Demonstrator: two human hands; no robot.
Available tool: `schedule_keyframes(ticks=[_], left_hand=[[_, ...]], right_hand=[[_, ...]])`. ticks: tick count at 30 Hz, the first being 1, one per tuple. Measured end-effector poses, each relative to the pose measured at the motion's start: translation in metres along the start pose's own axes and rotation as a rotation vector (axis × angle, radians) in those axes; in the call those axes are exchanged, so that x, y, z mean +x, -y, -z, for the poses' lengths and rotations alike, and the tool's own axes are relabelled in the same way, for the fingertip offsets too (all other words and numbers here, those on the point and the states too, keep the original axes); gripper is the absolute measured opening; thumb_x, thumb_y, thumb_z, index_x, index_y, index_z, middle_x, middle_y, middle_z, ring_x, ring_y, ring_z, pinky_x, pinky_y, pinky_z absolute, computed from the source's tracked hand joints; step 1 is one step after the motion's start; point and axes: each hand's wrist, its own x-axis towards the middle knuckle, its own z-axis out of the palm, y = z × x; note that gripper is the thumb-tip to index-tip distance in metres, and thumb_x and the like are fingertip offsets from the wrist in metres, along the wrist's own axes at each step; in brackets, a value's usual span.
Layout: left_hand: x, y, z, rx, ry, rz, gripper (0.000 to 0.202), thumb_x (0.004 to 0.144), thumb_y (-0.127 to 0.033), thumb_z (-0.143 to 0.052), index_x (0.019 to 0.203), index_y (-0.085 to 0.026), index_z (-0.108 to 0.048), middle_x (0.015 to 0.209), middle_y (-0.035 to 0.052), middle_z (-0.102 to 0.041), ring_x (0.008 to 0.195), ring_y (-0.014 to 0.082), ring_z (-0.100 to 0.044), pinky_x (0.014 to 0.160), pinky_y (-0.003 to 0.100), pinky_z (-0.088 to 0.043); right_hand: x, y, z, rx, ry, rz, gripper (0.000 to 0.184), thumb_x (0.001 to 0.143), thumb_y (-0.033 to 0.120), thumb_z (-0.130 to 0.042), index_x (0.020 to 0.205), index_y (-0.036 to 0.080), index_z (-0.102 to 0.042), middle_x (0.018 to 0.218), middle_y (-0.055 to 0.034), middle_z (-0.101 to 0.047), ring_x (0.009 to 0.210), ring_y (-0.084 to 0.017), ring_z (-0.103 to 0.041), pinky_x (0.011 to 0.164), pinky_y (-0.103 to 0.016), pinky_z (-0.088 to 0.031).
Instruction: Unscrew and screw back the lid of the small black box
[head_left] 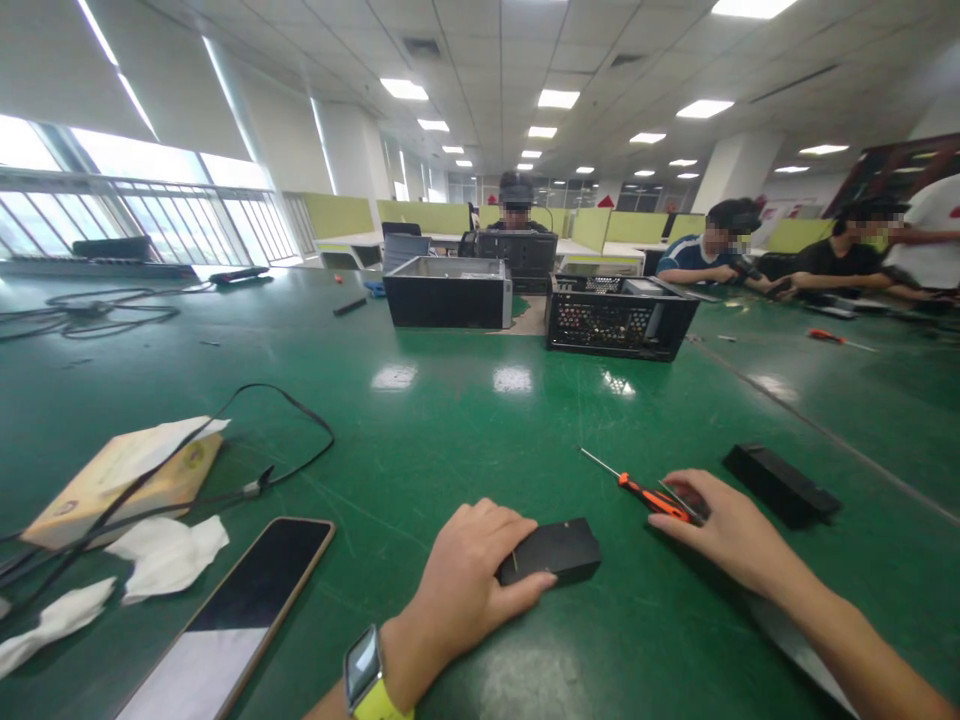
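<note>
- At the left edge, a cable (300,420) loops over a tan box (127,480) among tissues (169,555); a sleeve or forearm catching the loop could drag the box. The box bears a round emblem, too small to read.
- Next, a phone (225,620) lies face up, screen dark, near the table (450,420) edge; an elbow nudge might push it off. No brand shows.
- A watch (367,675) with a yellow strap sits on the left wrist; its face is unreadable.
- Left hand (465,580) covers the near end of a black block (555,550) lying flat on the table, fingers curled over the top and thumb along its side, gripping it. On this glossy surface the block could skid if pressed sideways. It shows no label.
- Right of it, an orange screwdriver (637,492) lies with its tip pointing away; it may roll, or the tip may scratch the block.
- Right hand (724,530) rests on the screwdriver's handle, fingers bent over it; whether they clasp it I cannot tell.
- Farther right, a second block (780,485) lies unmarked, apart from both hands.
</note>
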Motion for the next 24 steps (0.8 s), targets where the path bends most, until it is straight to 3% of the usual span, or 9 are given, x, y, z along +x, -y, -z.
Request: schedule_keyframes(ticks=[3, 7, 9, 12, 14, 18, 24], left_hand=[[0.000, 0.001, 0.000, 0.000, -0.003, -0.003, 0.035, 0.081, -0.040, -0.073, 0.108, -0.019, -0.067, 0.099, 0.0052, -0.072, 0.086, 0.0255, -0.062, 0.074, 0.038, -0.045], [0.000, 0.001, 0.000, -0.004, 0.002, -0.003, 0.034, 0.081, -0.040, -0.073, 0.108, -0.019, -0.067, 0.099, 0.0048, -0.072, 0.087, 0.0255, -0.062, 0.074, 0.038, -0.045], [0.001, 0.000, 0.001, -0.003, 0.004, 0.001, 0.034, 0.082, -0.040, -0.073, 0.108, -0.019, -0.067, 0.099, 0.0051, -0.072, 0.086, 0.0257, -0.062, 0.074, 0.039, -0.046], [0.002, -0.001, 0.001, 0.004, 0.006, 0.004, 0.033, 0.082, -0.039, -0.073, 0.107, -0.019, -0.067, 0.099, 0.0056, -0.073, 0.086, 0.0261, -0.062, 0.074, 0.039, -0.046], [0.001, -0.001, 0.001, 0.009, 0.007, 0.004, 0.033, 0.082, -0.039, -0.072, 0.107, -0.019, -0.067, 0.098, 0.0055, -0.073, 0.086, 0.0261, -0.062, 0.073, 0.039, -0.046], [-0.001, -0.001, 0.001, 0.013, 0.003, 0.002, 0.032, 0.084, -0.040, -0.070, 0.107, -0.019, -0.067, 0.098, 0.0051, -0.072, 0.085, 0.0254, -0.062, 0.073, 0.039, -0.045], [0.000, -0.001, 0.001, 0.013, 0.004, -0.003, 0.032, 0.084, -0.040, -0.070, 0.107, -0.019, -0.067, 0.098, 0.0057, -0.072, 0.085, 0.0256, -0.062, 0.073, 0.039, -0.046]], right_hand=[[-0.007, -0.017, 0.016, -0.004, 0.070, -0.063, 0.053, 0.073, 0.053, -0.068, 0.114, 0.020, -0.060, 0.109, -0.0105, -0.067, 0.091, -0.027, -0.064, 0.075, -0.036, -0.051], [-0.014, -0.039, 0.031, 0.063, 0.393, -0.167, 0.028, 0.076, 0.045, -0.063, 0.087, 0.019, -0.064, 0.084, -0.0071, -0.068, 0.070, -0.023, -0.062, 0.059, -0.031, -0.048], [-0.014, -0.039, 0.035, 0.171, 0.422, -0.159, 0.025, 0.081, 0.043, -0.059, 0.080, 0.018, -0.063, 0.075, -0.0049, -0.064, 0.064, -0.019, -0.058, 0.054, -0.028, -0.045], [-0.018, -0.018, 0.039, 0.437, 0.396, -0.079, 0.026, 0.085, 0.044, -0.058, 0.083, 0.018, -0.062, 0.069, 0.0001, -0.056, 0.060, -0.014, -0.052, 0.053, -0.024, -0.043], [-0.023, 0.005, 0.041, 0.576, 0.512, -0.006, 0.027, 0.085, 0.045, -0.060, 0.083, 0.018, -0.061, 0.065, 0.0023, -0.052, 0.058, -0.012, -0.049, 0.051, -0.022, -0.040], [-0.038, 0.049, 0.037, 0.547, 0.778, 0.122, 0.020, 0.076, 0.037, -0.068, 0.077, 0.017, -0.064, 0.066, 0.0010, -0.056, 0.058, -0.012, -0.052, 0.051, -0.021, -0.040], [-0.040, 0.066, 0.027, 0.551, 0.788, 0.033, 0.013, 0.077, 0.028, -0.064, 0.077, 0.018, -0.057, 0.060, 0.0039, -0.055, 0.050, -0.010, -0.053, 0.045, -0.018, -0.038]])
